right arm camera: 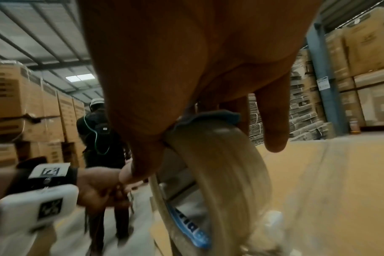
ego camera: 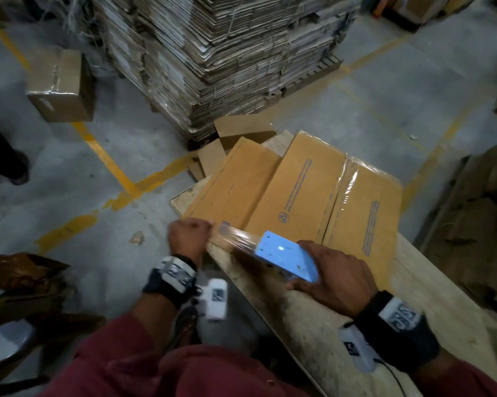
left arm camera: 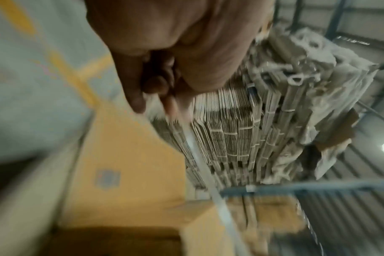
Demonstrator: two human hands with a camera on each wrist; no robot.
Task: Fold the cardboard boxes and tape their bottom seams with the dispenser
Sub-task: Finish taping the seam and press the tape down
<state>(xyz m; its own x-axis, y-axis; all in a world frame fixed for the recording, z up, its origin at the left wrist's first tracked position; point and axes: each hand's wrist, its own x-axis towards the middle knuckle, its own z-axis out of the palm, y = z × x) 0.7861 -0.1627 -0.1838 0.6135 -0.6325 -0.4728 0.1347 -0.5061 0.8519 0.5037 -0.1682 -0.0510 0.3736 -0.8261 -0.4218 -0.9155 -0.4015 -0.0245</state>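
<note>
The tape dispenser (ego camera: 287, 260) is held in the curled right hand (ego camera: 337, 277) over the surface (ego camera: 313, 319). The tape (ego camera: 233, 234) end is pinched by the left hand (ego camera: 188, 234) beside the flat cardboard box (ego camera: 296, 193).

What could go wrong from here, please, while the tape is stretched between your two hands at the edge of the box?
1. The clear tape hangs unsupported between the left hand and the blue dispenser; it could twist or stick to itself.
2. The flattened box overhangs the wooden table; pulling might slide it off.
3. The right hand wraps close round the dispenser, whose cutter is not visible.
</note>
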